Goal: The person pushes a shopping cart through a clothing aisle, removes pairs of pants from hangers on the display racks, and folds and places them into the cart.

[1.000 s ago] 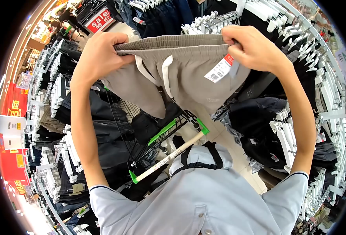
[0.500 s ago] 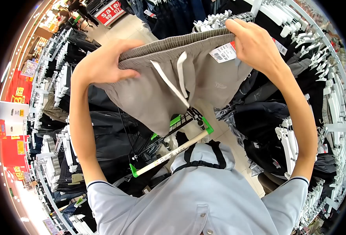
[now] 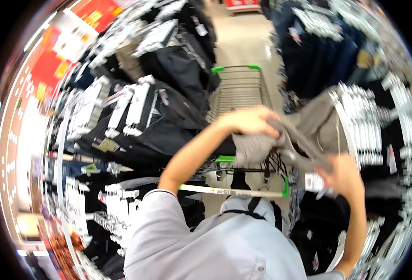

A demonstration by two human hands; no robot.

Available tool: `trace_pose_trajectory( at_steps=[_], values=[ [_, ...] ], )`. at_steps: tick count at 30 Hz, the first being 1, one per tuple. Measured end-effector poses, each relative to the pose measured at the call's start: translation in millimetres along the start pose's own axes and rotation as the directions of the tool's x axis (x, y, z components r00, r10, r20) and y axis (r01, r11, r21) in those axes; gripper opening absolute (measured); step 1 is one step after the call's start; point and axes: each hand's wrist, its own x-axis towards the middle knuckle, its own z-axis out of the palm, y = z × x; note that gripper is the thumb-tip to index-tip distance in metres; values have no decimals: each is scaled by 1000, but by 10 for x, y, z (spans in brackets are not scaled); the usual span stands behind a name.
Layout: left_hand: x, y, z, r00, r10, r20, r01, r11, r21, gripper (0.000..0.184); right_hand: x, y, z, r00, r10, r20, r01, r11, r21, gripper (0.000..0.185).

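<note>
The taupe shorts point(image 3: 257, 148) hang bunched and blurred between my hands, above the near end of the cart. My left hand point(image 3: 255, 121) grips their upper left part, its fingers closed on the cloth. At the right side of the shorts, my right hand point(image 3: 341, 173) is closed on the waistband, smeared by motion. A white price tag point(image 3: 314, 182) hangs beside the right hand. Just behind the shorts, more taupe cloth point(image 3: 320, 122) hangs beside the rack on the right.
A wire shopping cart point(image 3: 241, 88) with green corners stands ahead in the aisle, its pale handle point(image 3: 231, 191) close to my body. Racks of dark trousers point(image 3: 173, 70) on white hangers line the left. Jeans point(image 3: 308, 60) and white hangers point(image 3: 362, 121) fill the right.
The view has turned, bringing the aisle and cart basket into sight. Both hands have come lower and nearer each other, and the shorts have gone from spread wide to bunched.
</note>
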Motion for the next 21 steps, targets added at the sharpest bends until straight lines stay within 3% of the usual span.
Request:
trace_pose_trajectory(
  at_steps=[2,3,4,6,7,8,10,12,14,15,18,21],
  values=[
    [-146,-89,307,985,-56,166,89,977,-195,47,26,26,233,986,0,168,3,1000,-17,34],
    [-236,-128,429,991,-26,131,50,981,-186,45,44,17,345,992,-89,91,82,994,76,31],
    [-325,-86,467,984,-105,144,131,974,-185,45,65,16,450,986,-169,14,164,972,166,29],
    [-422,-307,647,998,-62,16,64,946,-318,46,187,95,611,997,-72,26,64,972,228,23],
    [-452,-361,684,995,-85,-45,63,929,-365,45,277,-86,489,971,167,171,-216,920,326,24],
    [-465,-414,699,989,-107,-100,57,910,-410,44,406,-95,525,973,138,183,-192,928,319,24],
    [-449,-373,566,970,-108,-219,-11,876,-482,37,610,-118,586,982,190,-1,-137,709,692,30],
    [-434,-301,370,900,-75,-429,-129,895,-427,36,842,-236,434,975,223,-19,-135,654,744,34],
    [-463,-105,105,812,-89,-577,-258,832,-491,34,1058,-559,181,953,282,-111,-84,595,799,34],
    [-432,-78,51,775,-136,-617,-348,724,-596,32,1160,-629,84,952,270,-145,-36,571,820,34],
    [-522,209,-178,622,-201,-756,-497,645,-581,35,1424,-991,-188,925,235,-297,111,581,806,38],
    [-546,446,-219,496,-226,-838,-556,658,-507,42,1614,-1120,-296,940,225,-255,83,576,813,43]
  ],
)
